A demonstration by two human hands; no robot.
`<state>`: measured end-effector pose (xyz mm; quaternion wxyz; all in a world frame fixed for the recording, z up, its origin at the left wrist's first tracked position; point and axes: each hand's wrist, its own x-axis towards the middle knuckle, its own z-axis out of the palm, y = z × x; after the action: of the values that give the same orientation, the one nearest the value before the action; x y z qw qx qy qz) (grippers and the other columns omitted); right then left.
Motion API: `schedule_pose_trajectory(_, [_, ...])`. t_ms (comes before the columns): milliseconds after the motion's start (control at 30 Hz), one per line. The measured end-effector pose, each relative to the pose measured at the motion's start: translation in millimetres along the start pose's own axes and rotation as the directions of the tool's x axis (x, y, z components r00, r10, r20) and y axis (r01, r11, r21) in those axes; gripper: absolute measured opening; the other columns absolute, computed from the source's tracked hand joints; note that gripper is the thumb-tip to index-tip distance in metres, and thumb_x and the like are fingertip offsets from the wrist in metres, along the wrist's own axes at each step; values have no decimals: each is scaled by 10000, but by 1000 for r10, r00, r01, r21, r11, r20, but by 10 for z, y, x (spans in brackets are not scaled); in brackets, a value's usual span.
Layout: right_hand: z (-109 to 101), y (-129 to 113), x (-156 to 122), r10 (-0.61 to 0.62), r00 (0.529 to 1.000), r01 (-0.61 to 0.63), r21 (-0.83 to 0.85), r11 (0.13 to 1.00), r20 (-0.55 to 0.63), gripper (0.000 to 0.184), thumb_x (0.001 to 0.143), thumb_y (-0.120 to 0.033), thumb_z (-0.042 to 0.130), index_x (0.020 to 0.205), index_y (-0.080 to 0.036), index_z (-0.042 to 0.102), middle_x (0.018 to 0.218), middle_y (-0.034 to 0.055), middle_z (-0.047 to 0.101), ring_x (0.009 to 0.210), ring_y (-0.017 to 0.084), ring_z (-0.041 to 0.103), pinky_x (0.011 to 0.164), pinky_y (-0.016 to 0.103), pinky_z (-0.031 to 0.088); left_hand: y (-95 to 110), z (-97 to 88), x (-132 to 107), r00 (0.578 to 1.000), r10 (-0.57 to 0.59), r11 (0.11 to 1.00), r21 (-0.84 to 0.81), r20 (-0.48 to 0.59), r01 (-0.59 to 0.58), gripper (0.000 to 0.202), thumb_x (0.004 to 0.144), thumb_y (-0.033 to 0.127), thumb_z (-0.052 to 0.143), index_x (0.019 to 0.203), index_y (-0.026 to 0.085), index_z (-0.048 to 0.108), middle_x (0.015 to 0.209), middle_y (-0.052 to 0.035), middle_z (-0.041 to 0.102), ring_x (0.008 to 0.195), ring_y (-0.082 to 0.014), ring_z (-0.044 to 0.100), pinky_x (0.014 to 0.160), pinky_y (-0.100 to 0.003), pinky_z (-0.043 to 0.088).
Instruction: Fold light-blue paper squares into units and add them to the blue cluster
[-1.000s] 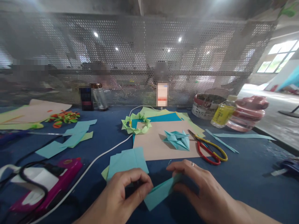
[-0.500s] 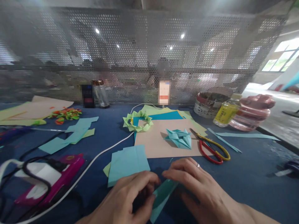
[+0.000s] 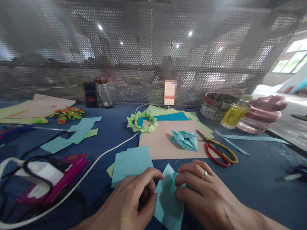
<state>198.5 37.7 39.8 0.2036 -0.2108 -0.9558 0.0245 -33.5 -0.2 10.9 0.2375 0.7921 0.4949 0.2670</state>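
A light-blue piece of paper (image 3: 169, 198) with a pointed top stands between my hands at the table's near edge, its face turned to me. My right hand (image 3: 203, 188), with a ring on one finger, pinches the right edge. At the left edge is my left hand (image 3: 134, 195), fingers curled, the thumb and a finger at the paper; the index fingertip stays apart from the thumb. Beyond my left hand lies a stack of light-blue paper squares (image 3: 131, 163). A folded light-blue paper star shape (image 3: 184, 140) rests on a pinkish sheet (image 3: 158, 150).
Red-and-yellow-handled scissors (image 3: 219, 150) and paper strips (image 3: 256, 138) lie right. A green folded paper ring (image 3: 142, 123) sits behind. Left are a magenta power strip (image 3: 72, 169), a white cable (image 3: 105, 156) and paper scraps (image 3: 81, 127). A yellow-labelled bottle (image 3: 233, 115) stands back right.
The blue paper has opened from a narrow folded strip to a wider, pointed face. My right fingers have shifted onto its right edge; my left hand stays near its left.
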Motion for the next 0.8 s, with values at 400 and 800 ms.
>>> schedule_pose_trajectory(400, [-69,-72,121,-84,982,78,43,996,171,172,868,-123,588,749,-247,599,915,0,740,898,175,659,857,349,485,-116,83,-26,952,287,948,171,-103,-268,160,867,127,500,818,230,612,892,-19,568,800,-169,543,651,-270,416])
schedule_pose_trajectory(800, [-19,-24,121,192,950,-270,347,898,245,146,825,-154,756,753,-223,650,816,-43,669,833,141,611,760,276,460,-86,119,-116,867,495,798,368,49,-477,302,902,22,449,706,190,607,691,8,630,705,-131,631,729,-271,524])
